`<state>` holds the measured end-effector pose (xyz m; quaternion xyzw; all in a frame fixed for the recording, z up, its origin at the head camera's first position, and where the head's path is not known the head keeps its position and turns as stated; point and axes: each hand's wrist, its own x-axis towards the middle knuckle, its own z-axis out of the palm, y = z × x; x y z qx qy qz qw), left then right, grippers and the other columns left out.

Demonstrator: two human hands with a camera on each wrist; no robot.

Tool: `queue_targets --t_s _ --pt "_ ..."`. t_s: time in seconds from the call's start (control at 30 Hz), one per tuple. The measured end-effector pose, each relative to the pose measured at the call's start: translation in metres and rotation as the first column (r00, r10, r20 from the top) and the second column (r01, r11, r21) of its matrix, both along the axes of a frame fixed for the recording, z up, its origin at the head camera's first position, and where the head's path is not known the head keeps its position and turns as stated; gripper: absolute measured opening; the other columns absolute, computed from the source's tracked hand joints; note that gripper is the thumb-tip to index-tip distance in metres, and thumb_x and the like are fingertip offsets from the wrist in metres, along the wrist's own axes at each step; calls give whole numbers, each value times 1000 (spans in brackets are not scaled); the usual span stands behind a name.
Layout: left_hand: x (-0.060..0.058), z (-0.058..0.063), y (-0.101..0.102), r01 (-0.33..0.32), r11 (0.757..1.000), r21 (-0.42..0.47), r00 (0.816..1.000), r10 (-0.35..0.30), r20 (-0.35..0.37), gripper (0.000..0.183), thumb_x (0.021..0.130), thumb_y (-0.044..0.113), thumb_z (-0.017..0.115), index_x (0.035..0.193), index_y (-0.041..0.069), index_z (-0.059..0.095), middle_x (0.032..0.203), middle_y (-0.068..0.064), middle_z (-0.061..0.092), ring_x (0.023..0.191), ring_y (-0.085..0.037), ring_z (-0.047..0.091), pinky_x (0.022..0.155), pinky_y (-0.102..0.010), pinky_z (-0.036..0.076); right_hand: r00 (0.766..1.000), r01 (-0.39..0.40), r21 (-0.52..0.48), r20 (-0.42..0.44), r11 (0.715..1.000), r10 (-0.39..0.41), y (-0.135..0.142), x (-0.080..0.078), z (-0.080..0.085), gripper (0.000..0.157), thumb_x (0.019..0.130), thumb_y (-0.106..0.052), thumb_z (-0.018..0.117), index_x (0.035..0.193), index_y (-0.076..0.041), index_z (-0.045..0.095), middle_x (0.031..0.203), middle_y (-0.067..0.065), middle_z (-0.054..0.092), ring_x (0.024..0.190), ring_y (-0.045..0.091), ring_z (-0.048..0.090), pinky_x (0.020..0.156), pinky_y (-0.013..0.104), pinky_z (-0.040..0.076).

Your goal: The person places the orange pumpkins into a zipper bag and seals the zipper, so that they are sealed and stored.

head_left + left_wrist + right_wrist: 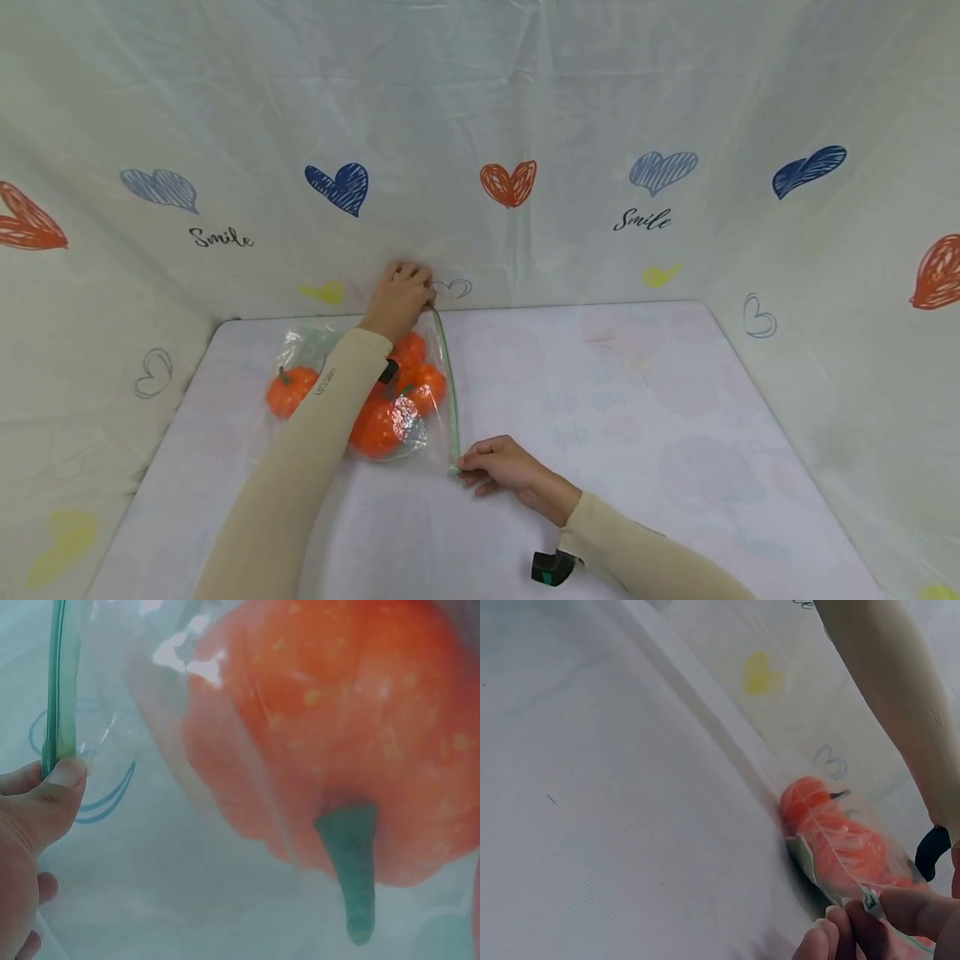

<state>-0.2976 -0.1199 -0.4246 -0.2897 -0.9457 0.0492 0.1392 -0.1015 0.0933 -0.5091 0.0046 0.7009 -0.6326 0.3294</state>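
A clear zip bag lies on its side on the table, with several orange toy pumpkins inside. Its green seal strip runs along the right edge, from far to near. My left hand pinches the far end of that strip; in the left wrist view the thumb presses on it beside a pumpkin with a green stem. At the near corner, my right hand pinches the strip's other end, and a small white-and-green tip shows between thumb and fingers.
The pale table extends right of the bag. A whitish curtain printed with hearts stands behind and on both sides. The left forearm crosses over the bag and hides part of it.
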Motion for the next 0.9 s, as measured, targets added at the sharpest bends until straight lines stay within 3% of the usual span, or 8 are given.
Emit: queue_targets --t_s 0.23,0.47,0.6,0.77,0.9 --pt "0 -3 -2 2 1000 -13 1000 -3 -14 10 95 20 80 101 14 85 118 -8 69 122 -33 55 116 -49 37 1000 -15 2 -26 1000 15 4 2 -1 24 101 -14 68 106 8 77 90 5 78 77 10 68 71 28 61" --pt "4 -10 -8 -24 999 32 999 23 29 8 97 16 78 102 13 83 121 -9 68 121 -32 55 113 -48 39 991 -14 40 -129 999 19 11 1 -3 22 102 -12 67 106 8 77 90 6 75 76 11 64 65 27 60" --pt "10 -15 -9 -46 998 50 997 43 61 20 96 22 80 114 14 80 125 -10 66 122 -32 56 112 -49 41 986 -25 66 -165 998 36 17 1 -4 22 103 -13 66 105 6 77 90 7 74 76 11 63 63 26 59" --pt "27 -19 -6 -76 993 88 987 62 151 50 97 29 79 143 11 66 138 -13 62 129 -35 54 112 -51 41 977 -46 88 -202 995 63 25 1 -5 21 104 -13 65 104 5 77 89 6 72 75 12 62 63 26 59" --pt "55 -10 -3 -74 976 207 971 23 238 53 98 26 78 146 9 63 142 -15 60 131 -38 53 112 -57 39 967 -71 120 -236 990 98 37 -1 -7 22 104 -14 64 103 3 77 89 5 72 76 13 62 63 28 58"
